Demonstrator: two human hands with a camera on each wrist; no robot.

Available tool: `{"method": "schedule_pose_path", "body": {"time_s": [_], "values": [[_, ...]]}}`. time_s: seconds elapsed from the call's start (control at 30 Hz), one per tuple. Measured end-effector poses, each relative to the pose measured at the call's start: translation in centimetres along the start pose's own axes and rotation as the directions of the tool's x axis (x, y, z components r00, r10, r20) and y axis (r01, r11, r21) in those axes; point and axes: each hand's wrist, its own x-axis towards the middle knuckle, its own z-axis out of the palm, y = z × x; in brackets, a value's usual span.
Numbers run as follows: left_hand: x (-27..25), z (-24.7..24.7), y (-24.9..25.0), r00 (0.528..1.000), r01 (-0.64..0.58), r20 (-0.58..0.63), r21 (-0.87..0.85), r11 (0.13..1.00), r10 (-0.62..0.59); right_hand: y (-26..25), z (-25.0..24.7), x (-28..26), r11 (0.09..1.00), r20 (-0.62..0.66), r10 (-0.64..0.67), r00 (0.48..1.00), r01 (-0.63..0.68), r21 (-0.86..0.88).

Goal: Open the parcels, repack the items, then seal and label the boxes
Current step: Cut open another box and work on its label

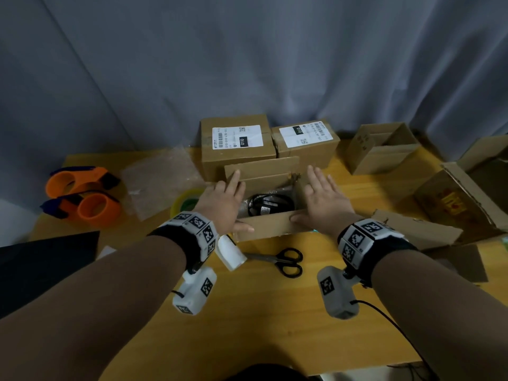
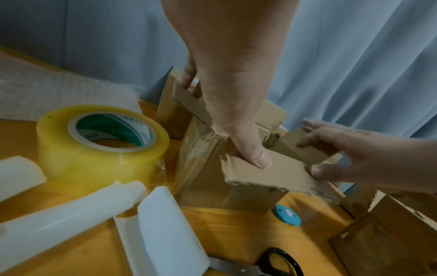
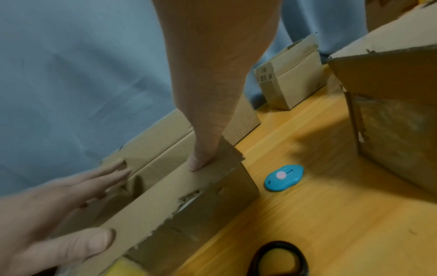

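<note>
An open cardboard box (image 1: 269, 225) stands in the middle of the wooden table, with a black adapter and coiled cable (image 1: 269, 206) inside. My left hand (image 1: 231, 199) is spread over the box's left end, its thumb (image 2: 257, 158) flat on the near flap (image 2: 267, 173) and its fingers touching the far flap (image 1: 261, 167). My right hand (image 1: 319, 196) mirrors it at the right end, its thumb (image 3: 196, 162) pressing the same near flap (image 3: 179, 194) with fingers straight. Neither hand grips anything. Both long flaps stand partly raised.
Two sealed labelled boxes (image 1: 236, 144) (image 1: 305, 141) stand behind. An empty open box (image 1: 382, 149) and a larger open box (image 1: 461, 202) are to the right. Left: tape roll (image 2: 101, 142), bubble wrap (image 1: 159, 177), orange tape dispensers (image 1: 82, 193). Near: scissors (image 1: 286, 261), blue cutter (image 3: 283, 177), white foam pieces (image 2: 165, 233).
</note>
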Motion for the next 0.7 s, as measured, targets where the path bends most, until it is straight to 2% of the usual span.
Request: {"method": "schedule_pose_path", "body": {"time_s": [0.1,0.3,0.4,0.5,0.57,0.63,0.7], "values": [[0.6,-0.2,0.1,0.999,0.036,0.016,-0.019,0.999,-0.035,0.1,0.3,1.0,0.987,0.152,0.034,0.988,-0.057,0.151],[2.5,0.6,-0.6,0.990,0.044,0.136,-0.095,0.994,-0.031,0.6,1.0,2.1,0.991,0.154,0.025,0.988,-0.044,0.124],[2.8,1.2,-1.0,0.988,0.035,0.153,-0.191,0.981,-0.005,0.2,-0.4,2.4,0.992,0.019,0.017,1.000,-0.020,0.121],[3.1,1.4,-1.0,0.988,0.041,0.154,-0.225,0.973,-0.006,-1.6,-1.8,3.4,0.986,-0.143,-0.086,0.986,0.105,0.129],[3.3,1.5,-0.8,0.989,0.057,0.146,-0.217,0.974,-0.025,-3.3,-1.7,4.4,0.959,-0.067,-0.143,0.987,0.155,0.236],[3.2,1.6,-0.6,0.990,0.068,0.135,-0.221,0.973,-0.039,-5.1,-1.0,5.4,0.940,0.069,-0.155,0.985,0.126,0.318],[3.1,1.7,-0.5,0.992,0.072,0.121,-0.239,0.968,-0.044,-6.4,-0.4,6.2,0.943,0.134,-0.134,0.982,0.085,0.322]]}}
